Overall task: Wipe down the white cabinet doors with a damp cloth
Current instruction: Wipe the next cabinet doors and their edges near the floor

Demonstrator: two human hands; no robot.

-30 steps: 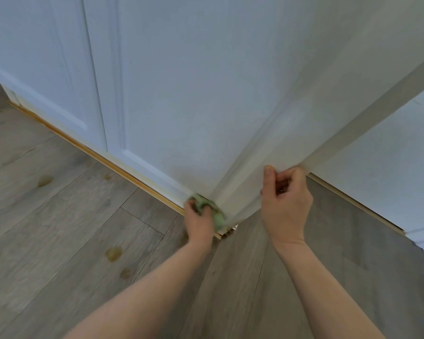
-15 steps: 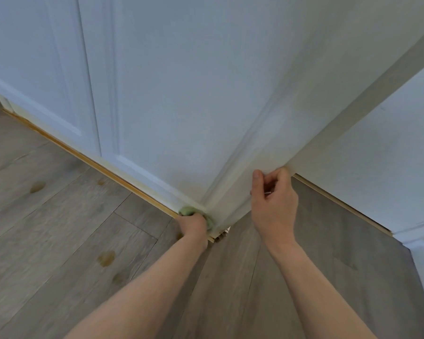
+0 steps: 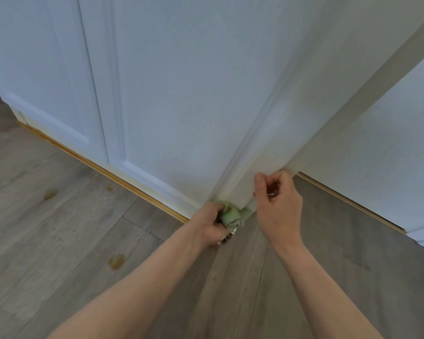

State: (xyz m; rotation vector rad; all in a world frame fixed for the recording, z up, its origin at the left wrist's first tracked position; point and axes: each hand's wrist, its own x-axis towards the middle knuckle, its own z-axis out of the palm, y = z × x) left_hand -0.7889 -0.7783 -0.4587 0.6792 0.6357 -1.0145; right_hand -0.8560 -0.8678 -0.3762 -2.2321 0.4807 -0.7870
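At nine o'clock lies the wood floor, its grey planks marked with a few amber spots. Above it, from ten to twelve o'clock, stand the closed white doors, panelled, with a thin wooden strip along their foot where they meet the floor.

Just below centre, at about six o'clock, the left hand grips a bunched green cloth, fingers curled round it, and presses it against the bottom corner of the open door. The cloth sits right at the lower edge, touching the door near its hinge side; it is bunched small, likely so it can reach into the tight corner where grime gathers. Whether it also touches the floor I cannot tell.

To its right, at about five o'clock, the right hand pinches the bottom edge of the open door, thumb on the near face and fingers curled underneath. That hold probably steadies the door, so it does not swing away under the wiping pressure.

From one to three o'clock the open door runs up and right, showing its thick edge, with another white panel behind it and a second wooden strip at its foot.
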